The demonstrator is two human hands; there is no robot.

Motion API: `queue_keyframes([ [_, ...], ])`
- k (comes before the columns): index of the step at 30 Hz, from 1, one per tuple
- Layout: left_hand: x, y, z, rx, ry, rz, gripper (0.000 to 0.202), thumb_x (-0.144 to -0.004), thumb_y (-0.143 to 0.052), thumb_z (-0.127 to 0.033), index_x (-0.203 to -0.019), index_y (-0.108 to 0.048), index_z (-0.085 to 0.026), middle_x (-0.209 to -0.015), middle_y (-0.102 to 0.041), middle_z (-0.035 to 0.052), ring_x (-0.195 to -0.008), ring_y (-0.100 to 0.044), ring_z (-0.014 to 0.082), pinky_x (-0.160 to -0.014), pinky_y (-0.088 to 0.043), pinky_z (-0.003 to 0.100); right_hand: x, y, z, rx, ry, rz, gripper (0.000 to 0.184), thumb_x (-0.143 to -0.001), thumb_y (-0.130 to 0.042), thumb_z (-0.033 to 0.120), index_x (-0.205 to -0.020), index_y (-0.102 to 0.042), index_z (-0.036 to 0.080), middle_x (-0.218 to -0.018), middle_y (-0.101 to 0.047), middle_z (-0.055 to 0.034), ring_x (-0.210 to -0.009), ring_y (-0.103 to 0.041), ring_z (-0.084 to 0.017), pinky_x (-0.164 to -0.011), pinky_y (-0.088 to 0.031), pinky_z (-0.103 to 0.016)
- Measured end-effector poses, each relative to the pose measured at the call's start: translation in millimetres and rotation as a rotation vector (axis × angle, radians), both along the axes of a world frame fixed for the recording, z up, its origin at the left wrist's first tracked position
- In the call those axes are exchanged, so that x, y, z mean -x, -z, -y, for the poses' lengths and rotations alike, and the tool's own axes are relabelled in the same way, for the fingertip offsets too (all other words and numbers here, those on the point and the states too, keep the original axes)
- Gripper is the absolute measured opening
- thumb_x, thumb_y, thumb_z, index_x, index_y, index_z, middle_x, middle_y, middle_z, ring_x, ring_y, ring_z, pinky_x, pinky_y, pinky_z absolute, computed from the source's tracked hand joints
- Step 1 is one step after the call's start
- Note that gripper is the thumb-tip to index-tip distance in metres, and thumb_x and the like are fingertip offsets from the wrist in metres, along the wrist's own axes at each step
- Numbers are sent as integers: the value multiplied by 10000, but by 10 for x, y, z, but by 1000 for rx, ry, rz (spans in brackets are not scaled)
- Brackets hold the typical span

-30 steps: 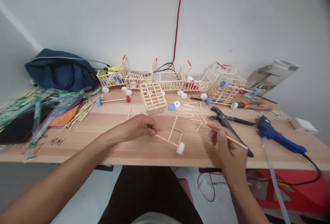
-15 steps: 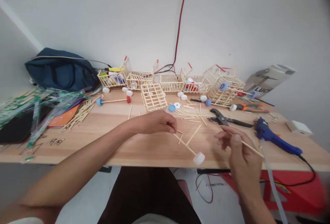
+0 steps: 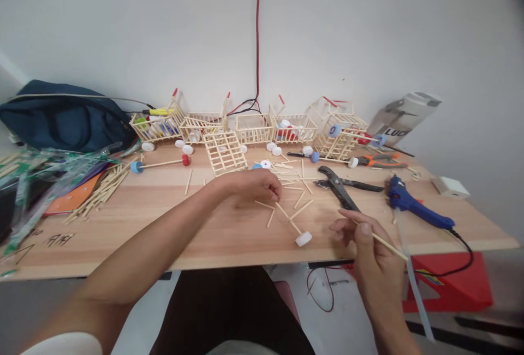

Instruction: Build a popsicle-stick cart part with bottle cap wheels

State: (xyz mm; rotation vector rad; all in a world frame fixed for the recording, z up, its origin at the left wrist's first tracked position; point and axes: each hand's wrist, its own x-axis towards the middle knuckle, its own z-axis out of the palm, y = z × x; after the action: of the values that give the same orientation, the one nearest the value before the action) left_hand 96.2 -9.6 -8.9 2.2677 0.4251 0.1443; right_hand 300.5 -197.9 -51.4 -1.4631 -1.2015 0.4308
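My left hand [image 3: 254, 185] rests on the wooden table [image 3: 164, 224], fingers curled and pinched on the end of a thin stick [image 3: 286, 218] that carries a white bottle cap [image 3: 303, 239] at its far end. Loose short sticks [image 3: 301, 209] lie around it. My right hand [image 3: 366, 243] hovers near the table's front edge, closed on another thin wooden stick [image 3: 388, 246] that points right. Black pliers [image 3: 339, 191] lie just beyond the right hand.
A row of small stick-built carts [image 3: 254, 128] lines the wall. A blue glue gun [image 3: 413, 205] lies at the right, orange pliers [image 3: 380, 161] behind it. A dark blue bag [image 3: 61, 118], plastic wrappers and a stick bundle [image 3: 98, 191] fill the left side.
The view has swung to the right. My left hand has slid the stick with the white cap rightward across the table. My right hand still holds its stick, a little lower.
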Motion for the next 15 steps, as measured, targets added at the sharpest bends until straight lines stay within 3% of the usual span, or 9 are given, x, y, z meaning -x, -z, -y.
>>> queue_keyframes([
  [6, 44, 113, -49, -137, -42, 72, 153, -821, -575, -158, -839, -725, -181, -880, -690, 62, -851, -606, 170, -778, -421, 247, 25, 165, 83, 86, -73, 127, 311, -956, -433, 389, -1140, -621, 223, -970, -701, -70, -830, -641, -206, -734, -502, -325],
  [11, 45, 154, -38, -179, -55, 92, 149, -848, -560, -160, -866, -708, -171, -902, -683, 71, -899, -598, 173, -832, -425, 265, 65, 148, 96, 95, -100, 292, 284, -957, -432, 350, -1138, -626, 249, -1067, -708, -46, -1004, -646, -219, -876, -493, -344],
  [15, 38, 132, -19, -199, -69, 129, 149, -865, -538, -155, -892, -685, -150, -952, -679, 88, -934, -593, 176, -861, -425, 292, 96, 152, 85, 95, -152, 360, 277, -958, -425, 332, -1119, -634, 247, -1103, -697, -45, -1043, -640, -218, -894, -499, -346],
])
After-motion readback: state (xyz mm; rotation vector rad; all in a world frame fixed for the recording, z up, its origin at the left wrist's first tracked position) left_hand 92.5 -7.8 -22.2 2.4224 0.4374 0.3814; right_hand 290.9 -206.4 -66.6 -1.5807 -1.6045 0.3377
